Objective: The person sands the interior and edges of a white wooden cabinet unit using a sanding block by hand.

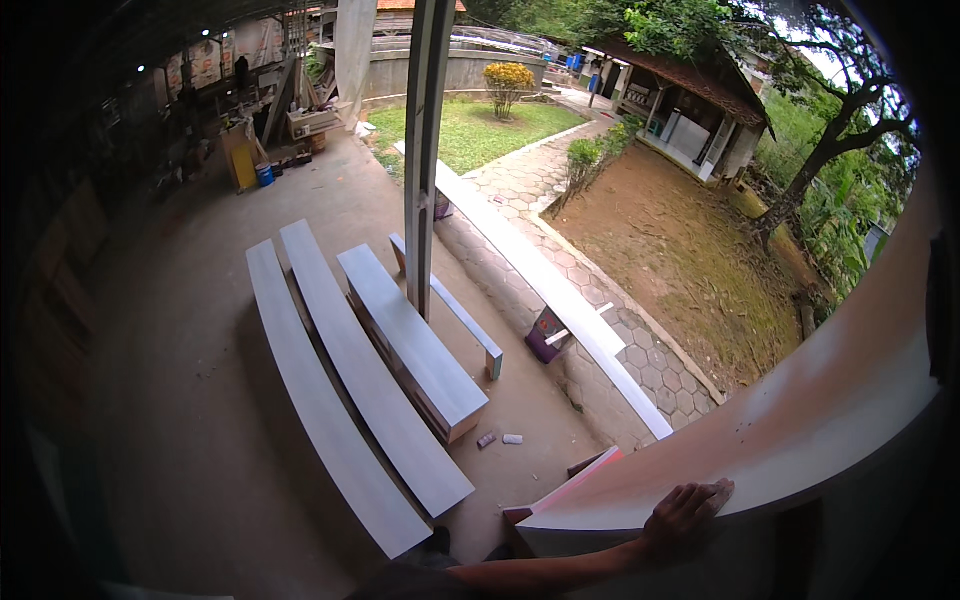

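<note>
- Big pale panel, nearest thing, brownish streaks through its whitish face; it runs right of and beyond the left hand, which rests on its near edge.
- Two long pale grey boards, outer and inner, side by side with a narrow gap, well left of the hand, over concrete floor.
- Bare-earth yard far beyond the hand, leafy tree on its right side.
- Open-fronted shed, tiled roof, farther out past the yard.
- Shorter pale board on a brown base, left of and beyond the hand, just right of the inner board.
- Long white board, slanting away beyond the hand, bright in daylight.
- Upright metal post, far side, left of the hand.
- Low narrow bench, partly behind the post, left of and beyond the hand.
- Hand itself: fingers bent, knuckles up, laid against the panel edge; forearm comes in from its left. Can't tell if something sits under the palm.
- Pink-red strip at the panel end, left of the hand.
- Dark purple bundle under the white board, beyond the hand.
- Blue bucket, far left beyond the hand.
- Two small roll-shaped pieces, dark and whitish, on the floor left of the hand, near each other.
</note>
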